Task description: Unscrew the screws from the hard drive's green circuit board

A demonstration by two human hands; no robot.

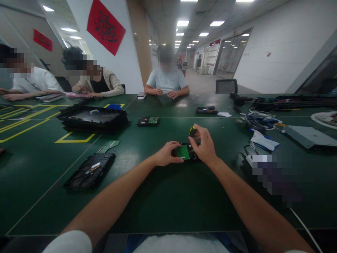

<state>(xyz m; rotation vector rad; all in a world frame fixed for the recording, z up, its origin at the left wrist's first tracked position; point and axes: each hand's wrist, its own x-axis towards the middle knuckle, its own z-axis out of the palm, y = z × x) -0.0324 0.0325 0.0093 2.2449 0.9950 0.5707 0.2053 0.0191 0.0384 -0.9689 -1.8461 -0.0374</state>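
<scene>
The small black drive (186,153) with its green circuit board facing up lies on the dark green table (168,196) straight in front of you, near the middle of the near half. Your left hand (167,154) steadies it from the left — fingers curled over the drive's left edge, thumb along the near side. Your right hand (204,143) is closed around a screwdriver with a yellow-and-black handle (192,131), holding it roughly upright over the drive's right end; the tip is hidden behind your fingers.

Further out, an opened drive casing (91,171) lies well to your left, with a loose green board (110,144) just beyond it. A stack of black trays (92,118) sits farther back on the left, and another drive (149,121) lies beside it. To your right — a tangle of cables (259,121) and a grey flat case (308,136). Three people sit across the table.
</scene>
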